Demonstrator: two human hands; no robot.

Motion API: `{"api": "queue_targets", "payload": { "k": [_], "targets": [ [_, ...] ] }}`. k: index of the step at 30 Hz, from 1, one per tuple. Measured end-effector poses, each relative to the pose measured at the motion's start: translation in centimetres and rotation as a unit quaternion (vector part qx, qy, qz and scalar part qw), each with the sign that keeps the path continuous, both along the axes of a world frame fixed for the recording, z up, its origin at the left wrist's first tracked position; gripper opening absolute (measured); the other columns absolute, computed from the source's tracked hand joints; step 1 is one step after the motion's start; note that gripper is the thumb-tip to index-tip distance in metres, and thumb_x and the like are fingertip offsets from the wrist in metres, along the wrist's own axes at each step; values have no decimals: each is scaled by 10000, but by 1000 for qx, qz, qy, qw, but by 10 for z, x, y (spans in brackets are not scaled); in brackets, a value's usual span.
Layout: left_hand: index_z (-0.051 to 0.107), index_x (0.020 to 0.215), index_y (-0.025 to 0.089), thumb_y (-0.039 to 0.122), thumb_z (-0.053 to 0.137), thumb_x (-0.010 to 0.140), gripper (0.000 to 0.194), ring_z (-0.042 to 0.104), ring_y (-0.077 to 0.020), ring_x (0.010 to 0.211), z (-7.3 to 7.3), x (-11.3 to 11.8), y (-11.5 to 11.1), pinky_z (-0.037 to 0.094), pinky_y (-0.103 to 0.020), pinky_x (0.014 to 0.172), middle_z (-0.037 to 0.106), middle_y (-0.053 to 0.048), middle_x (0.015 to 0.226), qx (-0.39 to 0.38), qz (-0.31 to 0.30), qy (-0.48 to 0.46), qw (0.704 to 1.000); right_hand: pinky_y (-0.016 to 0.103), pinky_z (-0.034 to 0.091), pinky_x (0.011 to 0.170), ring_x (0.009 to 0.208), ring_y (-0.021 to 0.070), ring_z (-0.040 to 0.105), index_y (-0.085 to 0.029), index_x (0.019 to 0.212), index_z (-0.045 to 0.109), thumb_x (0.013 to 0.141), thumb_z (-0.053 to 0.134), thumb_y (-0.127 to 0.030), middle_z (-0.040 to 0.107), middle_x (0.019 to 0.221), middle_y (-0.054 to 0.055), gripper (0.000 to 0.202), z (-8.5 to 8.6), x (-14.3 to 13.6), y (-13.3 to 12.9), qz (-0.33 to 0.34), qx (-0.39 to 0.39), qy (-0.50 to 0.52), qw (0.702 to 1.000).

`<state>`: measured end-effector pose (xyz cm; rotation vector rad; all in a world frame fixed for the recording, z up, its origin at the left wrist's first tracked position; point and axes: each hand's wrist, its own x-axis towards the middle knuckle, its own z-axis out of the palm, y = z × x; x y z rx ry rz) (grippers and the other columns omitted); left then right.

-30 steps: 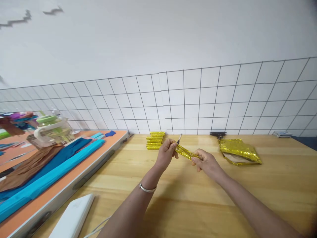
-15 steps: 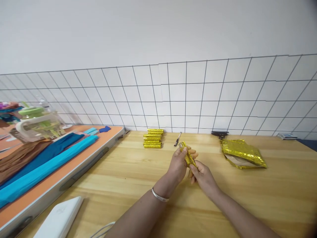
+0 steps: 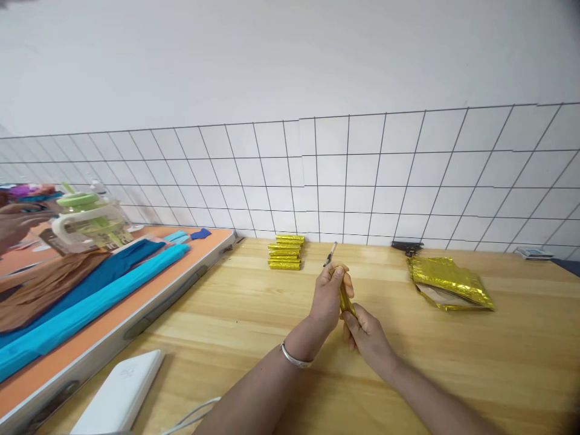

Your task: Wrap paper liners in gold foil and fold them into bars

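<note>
Between my two hands is a narrow roll of shiny gold foil point(image 3: 346, 301), slanting down to the right above the wooden table. My left hand point(image 3: 330, 291) closes round its upper end, thumb on top. The lower end is pinched by my right hand point(image 3: 364, 329), with the thumb laid along it. Fingers cover much of the roll. Several similar gold foil rolls point(image 3: 286, 252) lie in a row behind and to the left. A flat gold foil packet point(image 3: 451, 281), its brown inside showing, rests to the right.
Behind my left hand lies a pen point(image 3: 330, 255). A black clip point(image 3: 406, 246) sits near the tiled wall. On the orange table point(image 3: 199, 257) at left are blue and brown cloths and a lidded jug point(image 3: 93, 226), with another person's hand point(image 3: 20, 223) beside it. A white power bank point(image 3: 120, 393) lies in front.
My right hand has slid slightly down the roll, and more of its upper end is covered by my left hand. Another person's hand has come in at the far left. The view has shifted slightly.
</note>
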<state>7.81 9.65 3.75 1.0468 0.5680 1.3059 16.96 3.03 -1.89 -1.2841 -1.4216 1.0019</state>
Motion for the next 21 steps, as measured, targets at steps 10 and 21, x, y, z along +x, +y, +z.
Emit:
{"api": "queue_targets", "payload": {
  "k": [10,21],
  "targets": [
    [495,825,194,460,532,798,270,351,-46,362,2,-1,-2,284,-176,380,372,81,506,-55,-20,-56,997,242,349,454,417,118,449,-235,699,422,887,346,-464,480,492,-59,306,0,-2,-3,11,39,-44,998],
    [592,932,175,402,566,798,265,581,-156,884,-11,7,-2,436,-267,778,624,-68,939,-14,-88,0,996,229,336,509,543,123,421,-215,741,481,875,384,-443,451,599,-35,282,22,34,13,-65,88,-48,993]
  ]
}}
